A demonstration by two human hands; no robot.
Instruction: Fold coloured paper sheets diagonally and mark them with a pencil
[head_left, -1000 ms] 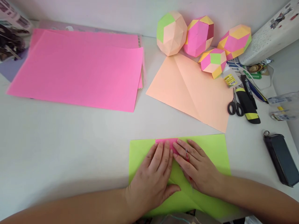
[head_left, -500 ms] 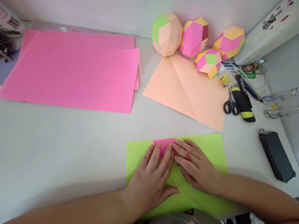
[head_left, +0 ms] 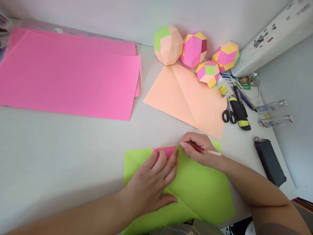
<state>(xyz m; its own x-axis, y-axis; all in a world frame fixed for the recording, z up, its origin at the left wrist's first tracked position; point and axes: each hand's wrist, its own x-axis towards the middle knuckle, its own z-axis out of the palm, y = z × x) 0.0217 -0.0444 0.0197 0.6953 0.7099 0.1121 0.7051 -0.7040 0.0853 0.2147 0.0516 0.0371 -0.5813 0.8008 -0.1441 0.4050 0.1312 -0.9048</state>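
Head view: pink piece (head_left: 168, 151), at the 12 o'clock edge of the green sheet (head_left: 200, 186), could creep if the left hand (head_left: 153, 182) eases off; a skidding red pen (head_left: 212, 151) could leave a stray line. Left is palm-down, fingers slightly bent on the piece, forearm from 8 o'clock. Right hand (head_left: 199, 148) pinches the pen, tip near the piece's 2 o'clock corner, forearm from 4 o'clock

Pale wall (head_left: 102, 19) behind white table (head_left: 63, 147); soft light.
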